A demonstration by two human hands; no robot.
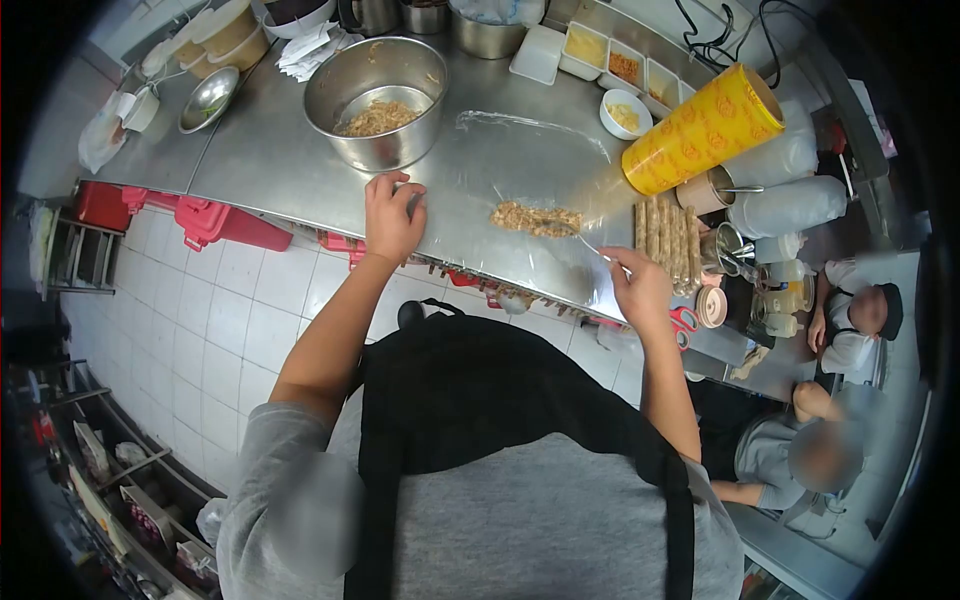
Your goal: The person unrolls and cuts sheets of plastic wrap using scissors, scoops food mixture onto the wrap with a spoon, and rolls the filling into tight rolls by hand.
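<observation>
On the steel counter, a line of brown chopped filling (535, 218) lies on a sheet of clear plastic film (500, 150). My right hand (640, 285) is closed round the handle of a spoon (588, 241), whose tip touches the right end of the filling. My left hand (394, 218) rests at the counter's front edge, fingers apart, nearest to a large steel pot (388, 150) with more filling (380, 118) inside. Right of the film, several wrapped rolls (667, 240) lie side by side below a yellow film roll (700, 130).
Small tubs of ingredients (625, 68) and a white bowl (626, 113) stand at the back. Red scissors (683, 325) lie near the right front edge. A metal bowl (208, 100) is at left. Two people (860, 315) (775, 450) are at the right.
</observation>
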